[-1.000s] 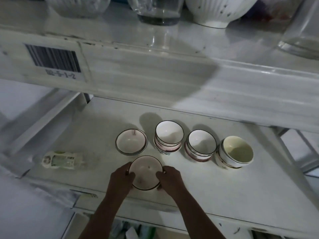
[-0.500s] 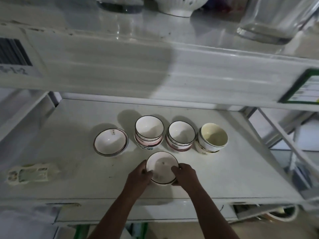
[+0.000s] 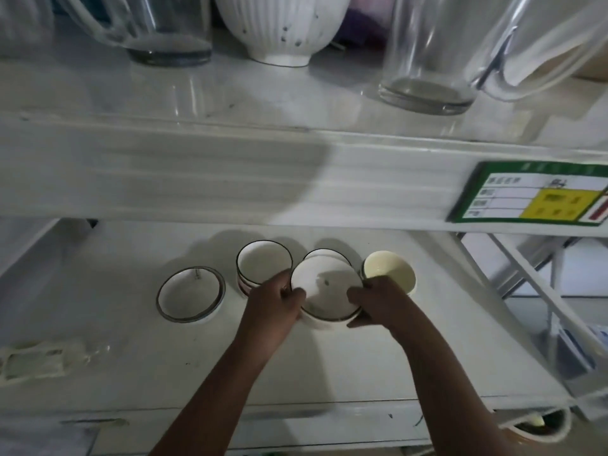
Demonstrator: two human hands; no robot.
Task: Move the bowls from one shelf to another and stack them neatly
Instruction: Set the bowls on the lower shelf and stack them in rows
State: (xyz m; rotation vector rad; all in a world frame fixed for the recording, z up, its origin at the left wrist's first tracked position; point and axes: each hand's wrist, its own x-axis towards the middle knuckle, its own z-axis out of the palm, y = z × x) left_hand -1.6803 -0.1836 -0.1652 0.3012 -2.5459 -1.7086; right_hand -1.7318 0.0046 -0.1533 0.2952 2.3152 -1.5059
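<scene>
So I've got the white bowl point(image 3: 325, 292) in both hands, left hand point(image 3: 276, 306) curled round its left rim and right hand point(image 3: 378, 302) pinching the right rim. Both grips are tight on it. It's raised off the lower shelf point(image 3: 329, 363), right in front of the middle stack point(image 3: 324, 253) and partly hiding it. The taller stack point(image 3: 263, 263) sits just left, the cream bowls point(image 3: 391, 269) just right, and a single shallow bowl point(image 3: 190, 292) sits further left, apart.
</scene>
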